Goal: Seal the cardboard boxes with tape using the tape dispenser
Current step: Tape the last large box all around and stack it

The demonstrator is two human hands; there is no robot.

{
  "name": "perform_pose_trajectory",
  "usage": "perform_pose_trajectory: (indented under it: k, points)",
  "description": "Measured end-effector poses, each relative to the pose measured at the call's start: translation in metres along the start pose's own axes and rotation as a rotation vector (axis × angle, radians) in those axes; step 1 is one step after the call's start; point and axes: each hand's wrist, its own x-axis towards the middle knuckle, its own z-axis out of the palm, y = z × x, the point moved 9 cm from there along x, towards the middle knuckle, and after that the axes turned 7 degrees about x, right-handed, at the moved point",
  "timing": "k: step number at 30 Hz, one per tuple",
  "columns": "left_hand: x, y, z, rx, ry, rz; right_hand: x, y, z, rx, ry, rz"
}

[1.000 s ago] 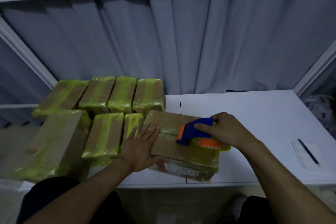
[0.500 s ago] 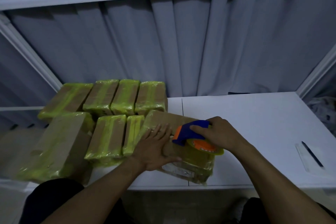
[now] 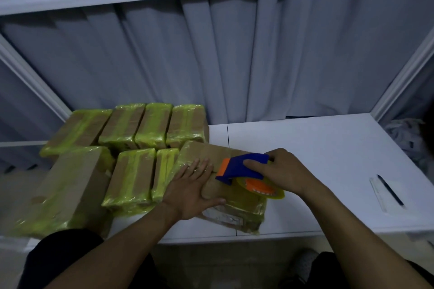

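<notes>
The right grip (image 3: 290, 171) is clamped round the blue-and-orange plastic tape dispenser (image 3: 242, 168), which rests on top of the brown cardboard box (image 3: 211, 149). The left grip (image 3: 190, 191) lies flat on that box, fingers straight. The box sits at the white surface's (image 3: 328, 159) front edge, just beside yellow-taped cardboard boxes (image 3: 131, 176) filling the left end.

A cardboard box (image 3: 234, 209) lies at the worktop's (image 3: 317, 148) near edge. On it rest the left hand (image 3: 190, 192) and, to its right, the tape dispenser (image 3: 239, 168) under the right hand (image 3: 286, 171). Other boxes (image 3: 131, 176) sit just left; a pen (image 3: 389, 190) lies well right.
</notes>
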Motion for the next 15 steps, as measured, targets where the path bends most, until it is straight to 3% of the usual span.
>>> perform_pose_trajectory:
  k: [6, 15]
  points:
    - [0.002, -0.001, 0.001, 0.043, -0.002, 0.006, -0.013, 0.013, -0.032, 0.019, 0.03, 0.023]
    - [0.003, -0.002, -0.002, 0.0, -0.006, 0.027, -0.003, 0.026, -0.017, -0.154, 0.045, 0.008]
